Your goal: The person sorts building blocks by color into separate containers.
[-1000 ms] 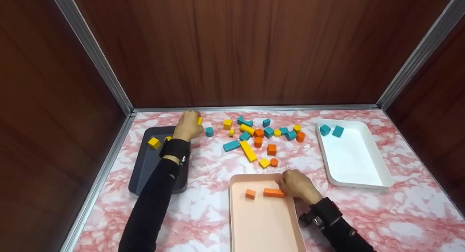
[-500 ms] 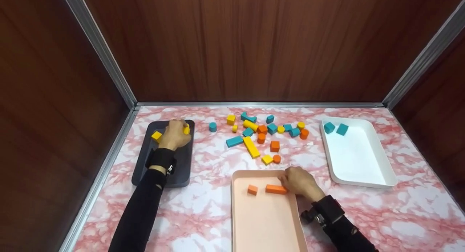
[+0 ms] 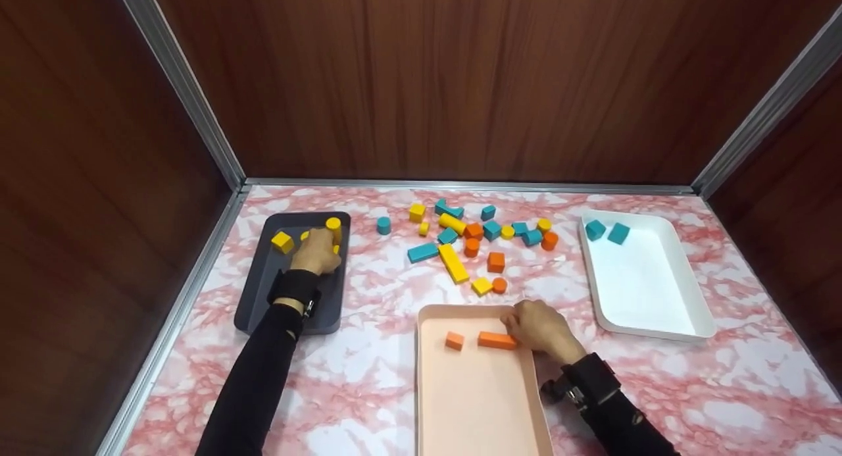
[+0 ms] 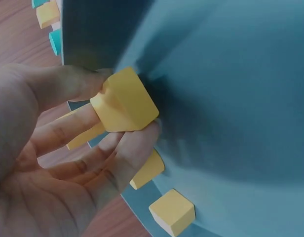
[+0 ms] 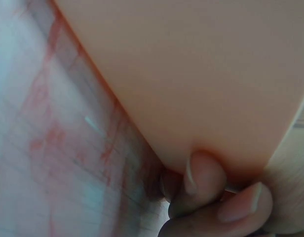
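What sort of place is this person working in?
Probably a purpose-built workbench booth, perhaps for recording or practice. Wood-grain panels in metal framing enclose three sides of a marble-patterned tabletop, where loose coloured blocks lie between shallow trays.

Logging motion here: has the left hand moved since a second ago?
Yes: the left hand moved leftward and back, from the far right corner of the dark tray into it.

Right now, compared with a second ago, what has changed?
The left hand moved left and nearer the person, over the dark tray, holding a yellow block. Whether it released the yellow cylinder there is unclear. The right hand still grips the peach tray; scattered blocks stayed put.
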Demonstrator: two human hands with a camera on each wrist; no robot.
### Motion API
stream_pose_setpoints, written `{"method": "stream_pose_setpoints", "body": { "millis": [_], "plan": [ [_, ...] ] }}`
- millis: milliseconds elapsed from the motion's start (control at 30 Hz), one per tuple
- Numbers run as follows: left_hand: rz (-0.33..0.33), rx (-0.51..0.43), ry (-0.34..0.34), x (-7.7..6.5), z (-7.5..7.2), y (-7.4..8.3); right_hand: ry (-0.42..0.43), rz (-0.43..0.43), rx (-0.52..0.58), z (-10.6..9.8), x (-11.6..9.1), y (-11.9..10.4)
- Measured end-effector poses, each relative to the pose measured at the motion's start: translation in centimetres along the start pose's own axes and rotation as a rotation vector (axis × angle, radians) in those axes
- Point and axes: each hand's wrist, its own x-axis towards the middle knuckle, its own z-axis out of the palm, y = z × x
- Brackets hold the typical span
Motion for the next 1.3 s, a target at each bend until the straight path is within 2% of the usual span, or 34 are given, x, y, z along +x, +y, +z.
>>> {"method": "stream_pose_setpoints", "body": {
  "millis": [200,400,700,1033,1167,1300],
  "plan": [
    [0.0,-0.016,-0.029,-0.3,0.3,0.0,0.002,0.012,-0.007,0.0,-0.1,-0.1],
    [-0.028,0.005,-0.057,-0.1,0.7,0.1,-0.016,0.022,-0.012,-0.1,0.0,-0.1],
    [-0.013,0.072,-0.024,0.1,1.3,0.1,-0.014,0.019,-0.01,-0.1,-0.1,-0.1],
    [0.015,0.043,-0.05,-0.5,0.5,-0.5,-0.014,0.016,-0.002,0.1,0.0,0.1],
    [0.014,0.045,-0.005,-0.8,-0.6,-0.2,-0.011,0.018,-0.001,0.1,0.0,0.1],
    [0.03,0.033,0.126,-1.0,-1.8,0.9,-0.011,0.023,-0.002,0.1,0.1,0.1]
  ]
}}
